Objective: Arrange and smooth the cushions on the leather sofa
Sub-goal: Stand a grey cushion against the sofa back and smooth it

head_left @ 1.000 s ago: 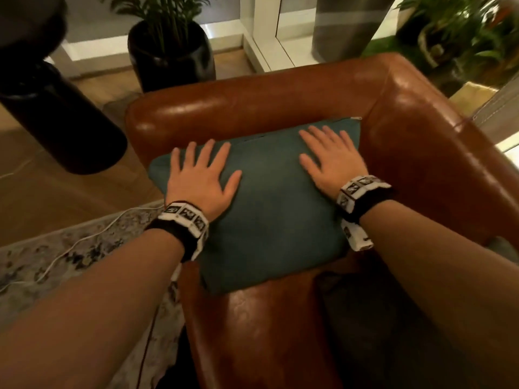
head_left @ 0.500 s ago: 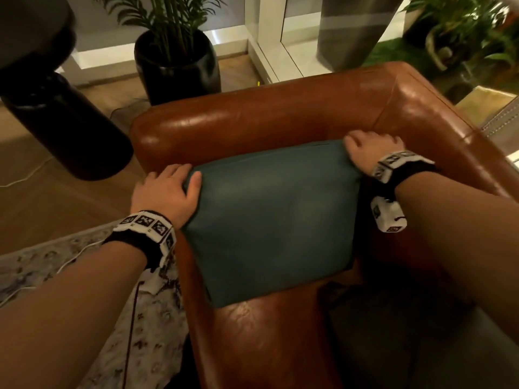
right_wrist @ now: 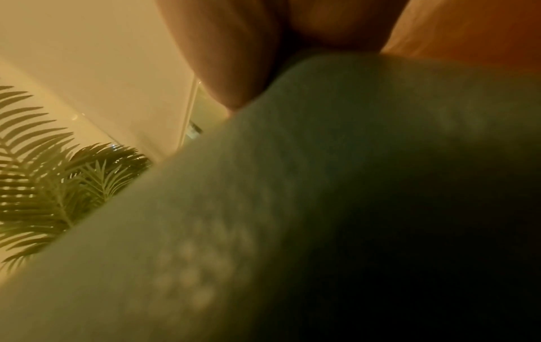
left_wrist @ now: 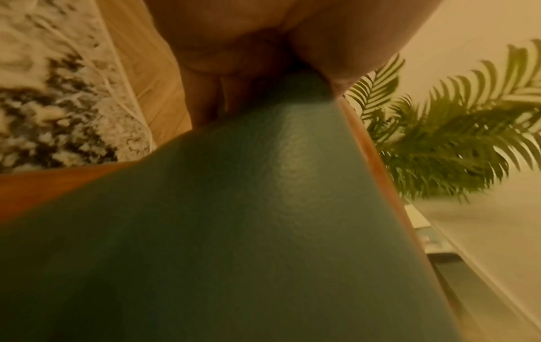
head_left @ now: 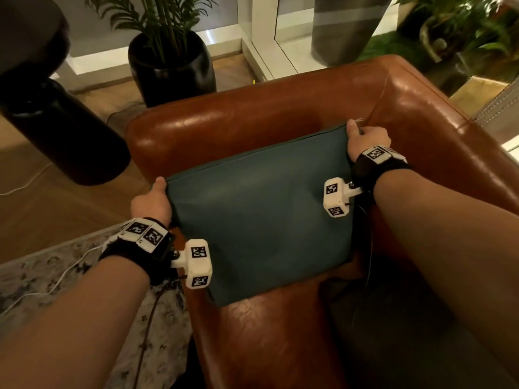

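The teal cushion (head_left: 261,217) is held propped on the leather sofa (head_left: 280,332) seat, its long axis spanning between the hands. Its near-left corner is pinched by the left hand (head_left: 150,204), the farther right corner seemingly gripped by the right hand (head_left: 365,140), fingers curled behind.

It looked like a home lounge: a leather sofa (head_left: 280,113), a potted palm (head_left: 171,63), a patterned rug (head_left: 42,273) on wood flooring (head_left: 33,164).
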`<state>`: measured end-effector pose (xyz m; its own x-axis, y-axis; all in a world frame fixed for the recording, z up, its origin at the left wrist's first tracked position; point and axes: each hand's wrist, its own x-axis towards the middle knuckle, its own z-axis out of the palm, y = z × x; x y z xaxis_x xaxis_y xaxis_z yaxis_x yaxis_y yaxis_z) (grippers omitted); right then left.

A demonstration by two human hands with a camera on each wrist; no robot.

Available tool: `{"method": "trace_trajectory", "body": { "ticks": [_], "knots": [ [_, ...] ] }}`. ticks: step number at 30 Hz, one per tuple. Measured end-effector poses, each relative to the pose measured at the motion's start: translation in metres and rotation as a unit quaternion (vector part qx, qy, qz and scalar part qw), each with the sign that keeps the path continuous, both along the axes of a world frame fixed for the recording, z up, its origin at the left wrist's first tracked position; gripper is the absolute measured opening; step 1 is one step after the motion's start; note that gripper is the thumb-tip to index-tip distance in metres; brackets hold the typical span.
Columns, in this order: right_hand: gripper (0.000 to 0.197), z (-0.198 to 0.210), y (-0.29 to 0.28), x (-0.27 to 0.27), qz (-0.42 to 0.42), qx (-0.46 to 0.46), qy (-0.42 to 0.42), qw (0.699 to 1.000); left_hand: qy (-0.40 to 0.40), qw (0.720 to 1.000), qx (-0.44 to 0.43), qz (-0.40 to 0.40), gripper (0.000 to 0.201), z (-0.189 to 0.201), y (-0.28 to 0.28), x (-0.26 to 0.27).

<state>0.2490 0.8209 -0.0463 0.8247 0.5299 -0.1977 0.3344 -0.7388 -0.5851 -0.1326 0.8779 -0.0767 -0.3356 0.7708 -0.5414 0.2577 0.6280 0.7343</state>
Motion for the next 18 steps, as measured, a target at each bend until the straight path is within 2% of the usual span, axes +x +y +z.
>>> {"method": "trace_trajectory", "body": {
  "ticks": [2,4,6,7,8,10,11,13,16,18],
  "knots": [
    [0.054,0.005,-0.004,-0.003,-0.008,0.008,0.033,0.999,0.028,0.999,0.007,-0.029,0.054,0.011,-0.002,0.000],
    [0.057,0.016,-0.017,-0.012,-0.031,0.050,0.058,0.997,0.099,0.991,0.052,-0.077,0.055,0.025,-0.006,-0.005],
    [0.047,0.025,-0.046,-0.029,-0.022,0.110,0.028,0.993,0.141,0.967,0.175,-0.118,0.063,0.042,-0.021,-0.001],
    [0.042,0.027,-0.066,-0.041,-0.001,0.147,0.010,0.989,0.149,0.944,0.250,-0.158,0.061,0.053,-0.034,0.008],
    [0.037,0.028,-0.091,-0.056,0.023,0.186,0.000,0.982,0.149,0.913,0.312,-0.215,0.058,0.060,-0.049,0.022],
    [0.032,0.026,-0.150,-0.088,0.056,0.233,-0.013,0.971,0.105,0.856,0.375,-0.340,0.055,0.069,-0.088,0.059],
    [0.032,0.026,-0.183,-0.100,0.054,0.226,-0.028,0.972,0.078,0.827,0.385,-0.401,0.056,0.071,-0.108,0.080],
    [0.034,0.030,-0.253,-0.114,0.023,0.156,-0.086,0.984,0.036,0.765,0.380,-0.519,0.059,0.068,-0.148,0.121],
    [0.038,0.034,-0.354,-0.106,-0.063,0.061,-0.221,0.971,0.023,0.638,0.398,-0.659,0.060,0.066,-0.215,0.179],
    [0.047,0.024,-0.401,-0.093,-0.130,0.008,-0.228,0.965,-0.014,0.535,0.435,-0.724,0.058,0.068,-0.269,0.220]
  ]
}}
